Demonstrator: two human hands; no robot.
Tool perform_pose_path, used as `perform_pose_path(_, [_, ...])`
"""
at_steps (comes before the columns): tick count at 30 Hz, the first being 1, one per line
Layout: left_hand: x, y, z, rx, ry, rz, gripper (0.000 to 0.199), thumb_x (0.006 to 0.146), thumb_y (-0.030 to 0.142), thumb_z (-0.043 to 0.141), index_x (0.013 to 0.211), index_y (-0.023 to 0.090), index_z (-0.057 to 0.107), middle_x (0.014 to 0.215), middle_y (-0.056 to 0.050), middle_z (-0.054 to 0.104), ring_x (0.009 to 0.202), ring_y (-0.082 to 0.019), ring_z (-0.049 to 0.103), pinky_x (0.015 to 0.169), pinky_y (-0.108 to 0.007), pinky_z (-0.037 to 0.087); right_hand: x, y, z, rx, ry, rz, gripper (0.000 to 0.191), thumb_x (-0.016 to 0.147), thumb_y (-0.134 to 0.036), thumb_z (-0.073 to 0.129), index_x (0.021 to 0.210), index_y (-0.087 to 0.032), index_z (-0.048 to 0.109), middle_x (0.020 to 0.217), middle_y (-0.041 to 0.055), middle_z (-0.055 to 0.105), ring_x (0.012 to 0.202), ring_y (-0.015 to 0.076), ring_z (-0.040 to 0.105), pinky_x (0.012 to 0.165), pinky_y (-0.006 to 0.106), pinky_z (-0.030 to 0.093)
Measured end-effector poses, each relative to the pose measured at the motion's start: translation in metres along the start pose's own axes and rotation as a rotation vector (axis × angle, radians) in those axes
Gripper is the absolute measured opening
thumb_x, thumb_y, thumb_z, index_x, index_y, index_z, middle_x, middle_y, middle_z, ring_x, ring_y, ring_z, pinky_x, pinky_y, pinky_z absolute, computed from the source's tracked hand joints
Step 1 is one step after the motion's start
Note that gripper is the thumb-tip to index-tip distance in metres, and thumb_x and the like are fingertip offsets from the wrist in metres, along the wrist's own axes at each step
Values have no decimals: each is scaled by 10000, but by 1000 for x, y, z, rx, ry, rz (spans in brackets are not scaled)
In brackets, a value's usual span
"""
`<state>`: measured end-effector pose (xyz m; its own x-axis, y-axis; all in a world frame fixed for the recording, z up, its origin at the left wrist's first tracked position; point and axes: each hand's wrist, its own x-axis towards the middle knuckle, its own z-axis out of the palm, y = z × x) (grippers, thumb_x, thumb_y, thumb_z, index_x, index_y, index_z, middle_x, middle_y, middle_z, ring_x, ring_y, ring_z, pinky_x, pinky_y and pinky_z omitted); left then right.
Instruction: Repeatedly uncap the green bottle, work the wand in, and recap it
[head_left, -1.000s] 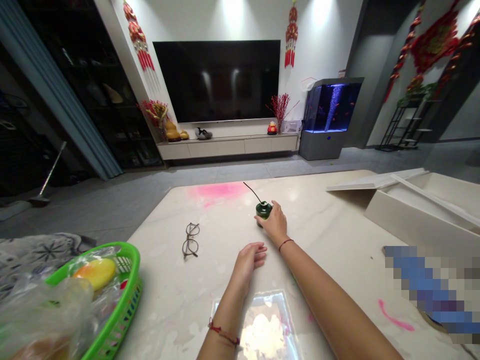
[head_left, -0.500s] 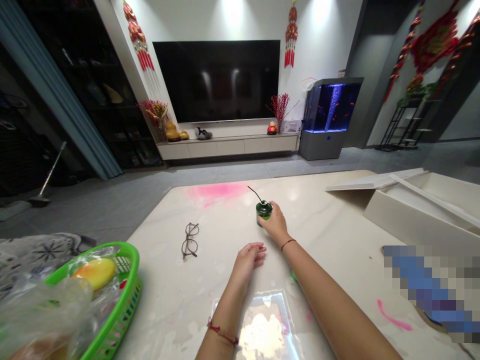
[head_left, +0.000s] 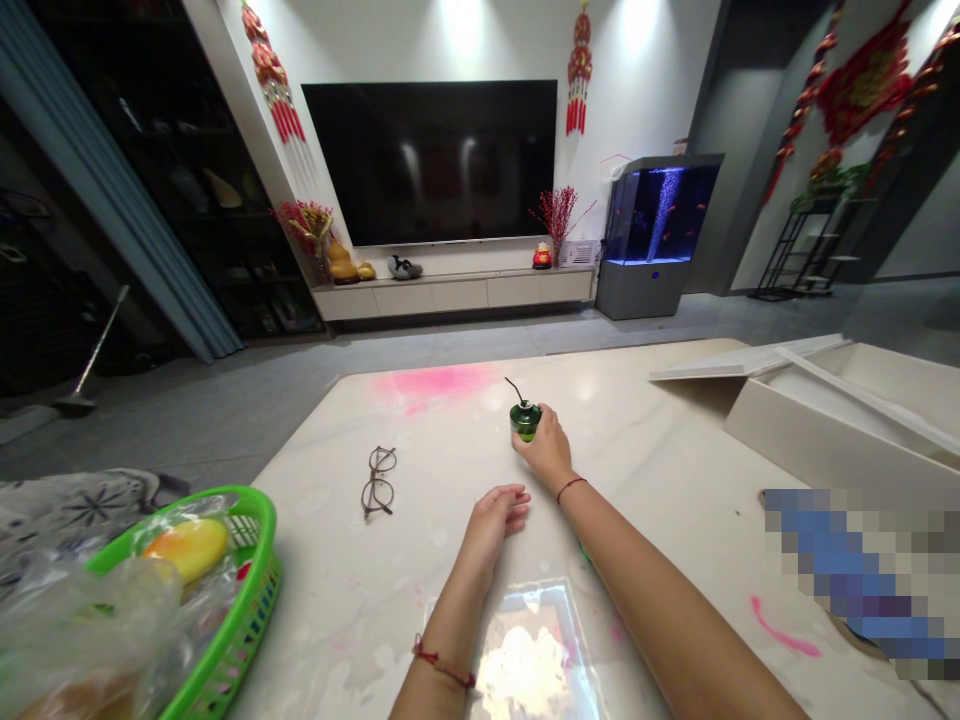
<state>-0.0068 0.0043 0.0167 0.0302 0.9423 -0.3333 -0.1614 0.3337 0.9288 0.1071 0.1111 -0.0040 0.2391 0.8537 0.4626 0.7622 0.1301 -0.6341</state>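
Observation:
My right hand [head_left: 549,450] is closed around the side of a small green glass bottle [head_left: 524,422] near the far part of the table. A thin dark stick [head_left: 514,389] pokes out of the bottle's neck and leans to the left. My left hand [head_left: 501,515] rests on the table nearer to me, with its fingers loosely stretched and nothing in them. To the left of both hands lies a pair of eyeglasses [head_left: 379,482]. A small green thing [head_left: 585,551] is mostly hidden by my right forearm.
A green basket [head_left: 262,520] with plastic-wrapped items stands at the near left. On the right is an open white box [head_left: 780,415], with a blurred-out blue object [head_left: 847,570] in front of it. Pink stains [head_left: 439,382] mark the pale table [head_left: 315,590].
The stick in the bottle has shifted; its tip now sits further right and closer to the bottle. My right hand keeps its hold, and my left hand stays in place.

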Motion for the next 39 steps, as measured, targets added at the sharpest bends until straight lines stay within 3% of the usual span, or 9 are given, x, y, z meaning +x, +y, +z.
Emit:
perform_pose_path(8, [2,-1,0,6,-3,1,190,758,214,497,879,131,618,939,-112,668,761,-126,627,646,-205,480,-2,-5,-3,-29,13,29,738,656,-408,620,1245,-80,321,1152,193,495,1069,309,493,853,386,409])
perform_pose_path(15, [4,-3,-1,-2,-25,15,194,745,218,511,876,130,623,921,-106,673,755,-126,627,646,-206,482,-2,-7,-3,-63,-1,10,619,696,-316,555,1227,-89,333,1100,161,539,1012,266,529,853,362,396])
perform_pose_path(22, [4,-2,-1,2,-19,12,197,751,226,506,876,133,627,919,-106,678,757,-128,632,644,-203,484,-2,-7,-4,-84,22,16,704,679,-372,578,1253,-63,313,1146,190,511,1067,290,491,882,379,375])
perform_pose_path(28, [2,-1,0,5,-16,13,196,756,225,502,876,132,625,925,-107,676,739,-116,627,636,-194,478,-2,-6,-2,-68,-2,1,666,688,-313,558,1257,-82,301,1146,172,516,1057,276,502,886,375,376])
perform_pose_path(32, [2,0,0,2,-20,10,200,765,230,491,879,133,623,929,-105,674,748,-117,627,644,-197,476,-2,-7,-4,-60,38,-2,725,667,-379,602,1257,-87,298,1148,182,489,1074,292,482,886,393,383])
perform_pose_path(39, [1,2,0,-2,-17,0,190,768,225,490,867,133,625,918,-100,673,718,-110,620,650,-204,477,-1,-4,0,-2,44,-24,658,667,-299,582,1236,-109,311,1092,149,464,967,263,536,835,369,436])
